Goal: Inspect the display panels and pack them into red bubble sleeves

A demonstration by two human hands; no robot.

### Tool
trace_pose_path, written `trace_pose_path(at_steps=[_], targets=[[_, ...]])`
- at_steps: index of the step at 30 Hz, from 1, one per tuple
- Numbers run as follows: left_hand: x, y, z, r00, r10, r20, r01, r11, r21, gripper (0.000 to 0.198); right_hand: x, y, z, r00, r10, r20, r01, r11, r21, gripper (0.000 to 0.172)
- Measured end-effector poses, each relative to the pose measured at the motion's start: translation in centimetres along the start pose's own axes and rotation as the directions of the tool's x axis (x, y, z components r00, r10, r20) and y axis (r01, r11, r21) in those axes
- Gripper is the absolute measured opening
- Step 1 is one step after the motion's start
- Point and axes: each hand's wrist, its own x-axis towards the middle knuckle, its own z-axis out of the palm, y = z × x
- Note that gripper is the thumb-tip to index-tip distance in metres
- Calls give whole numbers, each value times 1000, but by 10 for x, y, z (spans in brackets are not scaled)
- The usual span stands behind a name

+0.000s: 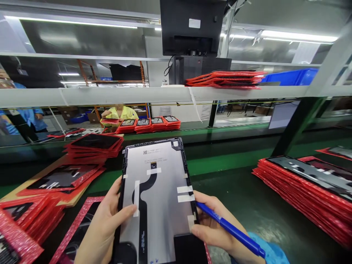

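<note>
I hold a tablet panel (161, 179) upright in front of me, its silver back facing me, with a black flex cable and white tape strips on it. My left hand (106, 223) grips its left edge, thumb resting on the silver face. My right hand (211, 225) supports the right edge and also holds a blue pen (231, 230) that points toward the panel.
Stacks of panels in red bubble sleeves lie at left (93, 146) and right (310, 183) on the green conveyor (233, 161). More red trays (150, 124) sit farther back. A shelf (165, 94) with a monitor (192, 27) spans overhead. A person in yellow (121, 112) works beyond.
</note>
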Motion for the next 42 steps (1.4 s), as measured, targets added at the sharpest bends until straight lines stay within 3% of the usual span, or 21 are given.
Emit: trace_pose_path(at_steps=[3,9,13,18,20,24,30,38,42], targets=[[3,-2,-4,1000,10,-1,-10,1000,13,79,-4,4,-1,999,-29,-41,26,996,-86,49],[3,-9,-6,997,81,-10,-81,996,37,81,1,17,0,930,-114,-351,-18,935,-353,30],[-3,-11,-5,994,107,29,-109,992,64,82,11,16,5,944,-122,-306,-17,910,-415,36],[-4,-13,-5,993,96,64,-100,993,68,77,15,16,3,948,-135,-288,13,921,-389,36],[-2,-12,-4,994,80,69,-82,996,36,77,12,19,1,928,-145,-342,17,936,-352,34],[0,-10,0,995,69,75,-66,997,-51,76,6,28,-7,855,-72,-514,20,994,-105,30],[1,-9,1,984,97,148,-84,992,-89,65,12,35,-13,883,71,-464,39,974,224,23],[1,-11,-1,988,122,97,-116,991,-63,64,17,28,-7,896,50,-440,42,980,196,24],[0,-16,0,990,134,33,-132,990,-57,65,21,33,-10,852,51,-521,22,991,133,29]])
